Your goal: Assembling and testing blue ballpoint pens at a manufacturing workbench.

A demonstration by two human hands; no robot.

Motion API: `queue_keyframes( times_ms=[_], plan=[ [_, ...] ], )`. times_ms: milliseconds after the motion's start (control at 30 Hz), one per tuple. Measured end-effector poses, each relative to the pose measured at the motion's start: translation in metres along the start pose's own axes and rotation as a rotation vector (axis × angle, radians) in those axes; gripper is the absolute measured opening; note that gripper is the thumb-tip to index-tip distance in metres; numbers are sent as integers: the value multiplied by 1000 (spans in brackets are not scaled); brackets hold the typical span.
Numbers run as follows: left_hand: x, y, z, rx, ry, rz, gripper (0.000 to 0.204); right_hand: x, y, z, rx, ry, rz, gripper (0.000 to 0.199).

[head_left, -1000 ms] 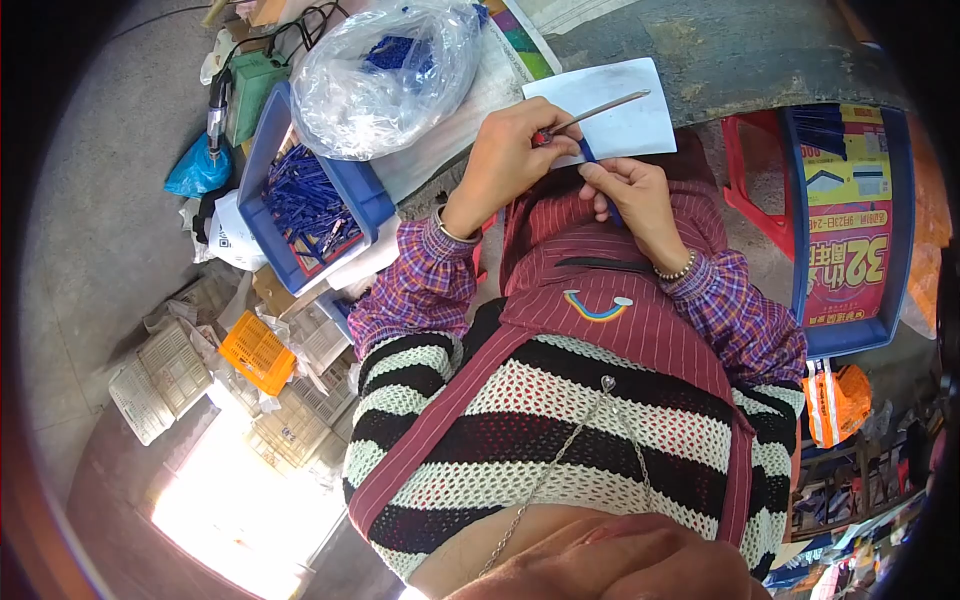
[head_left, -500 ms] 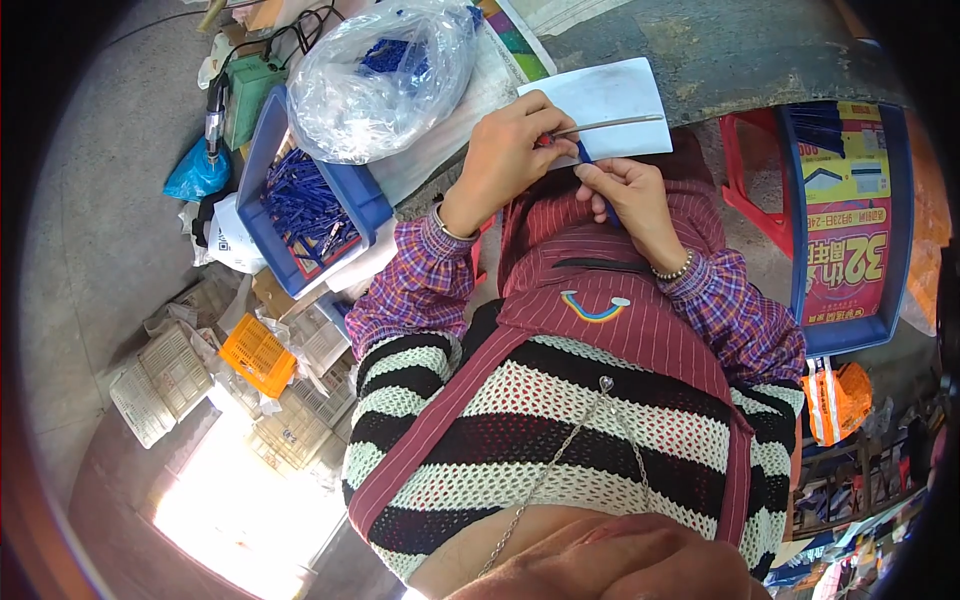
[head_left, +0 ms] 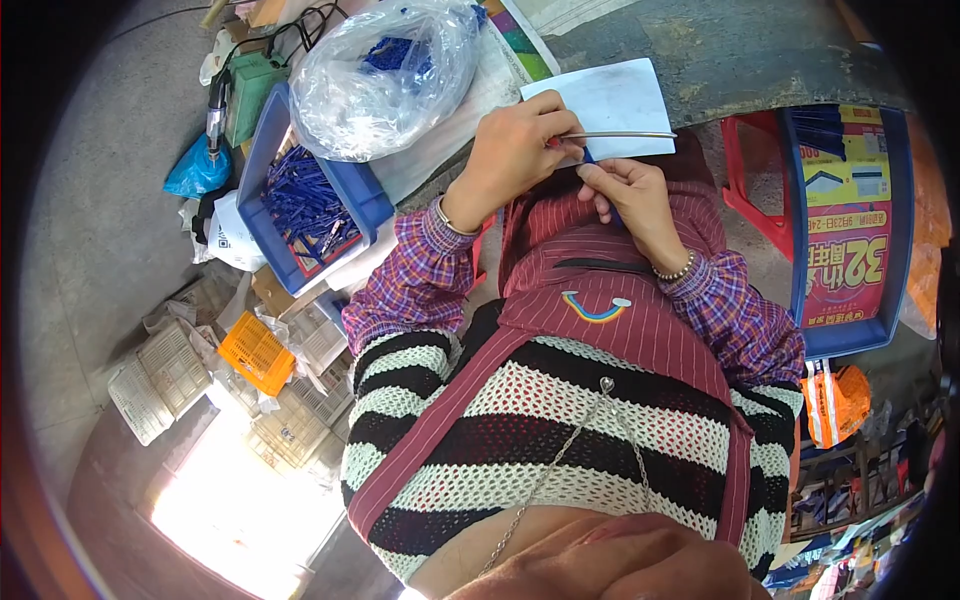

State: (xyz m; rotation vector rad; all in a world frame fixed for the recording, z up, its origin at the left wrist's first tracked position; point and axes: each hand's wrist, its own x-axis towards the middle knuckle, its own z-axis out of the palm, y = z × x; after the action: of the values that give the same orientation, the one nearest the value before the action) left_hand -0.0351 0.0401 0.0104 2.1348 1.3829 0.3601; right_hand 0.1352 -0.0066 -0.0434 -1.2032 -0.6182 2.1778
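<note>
Thumb [head_left: 598, 177] uppermost, right hand [head_left: 638, 196] apparently pinches a blue strip [head_left: 588, 155].

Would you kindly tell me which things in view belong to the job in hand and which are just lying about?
Seemingly part of the job:
slender metal tool, in the left hand
slim blue piece, at the right hand's fingertips
blue pieces in the left-side bin

Apparently just lying about:
orange basket
blue plastic bag
</note>
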Motion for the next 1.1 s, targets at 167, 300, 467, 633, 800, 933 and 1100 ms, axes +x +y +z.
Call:
queue_keyframes(
  times_ms=[167,300,467,633,800,933,1100],
  plan=[
    [-1,-1,1,12,4,14,22,0,-1,0,-14,2,-8,18],
    [-4,1,-12,-383,0,-185,15,0,0,2,-6,14,-7,18],
    [-13,9,-14,-1349,214,-234,10,-1,-2,4,-2,30,-11,17],
    [-22,19,-8,-824,319,75,8,0,-2,4,-17,36,-5,17],
    [-27,18,9,-467,328,296,14,-1,-1,6,-5,38,-29,18],
    [-19,17,22,-815,366,177,16,1,5,3,-5,20,-22,19],
    [-19,48,-4,-771,516,431,12,1,3,-2,7,61,-44,19]
  ],
)
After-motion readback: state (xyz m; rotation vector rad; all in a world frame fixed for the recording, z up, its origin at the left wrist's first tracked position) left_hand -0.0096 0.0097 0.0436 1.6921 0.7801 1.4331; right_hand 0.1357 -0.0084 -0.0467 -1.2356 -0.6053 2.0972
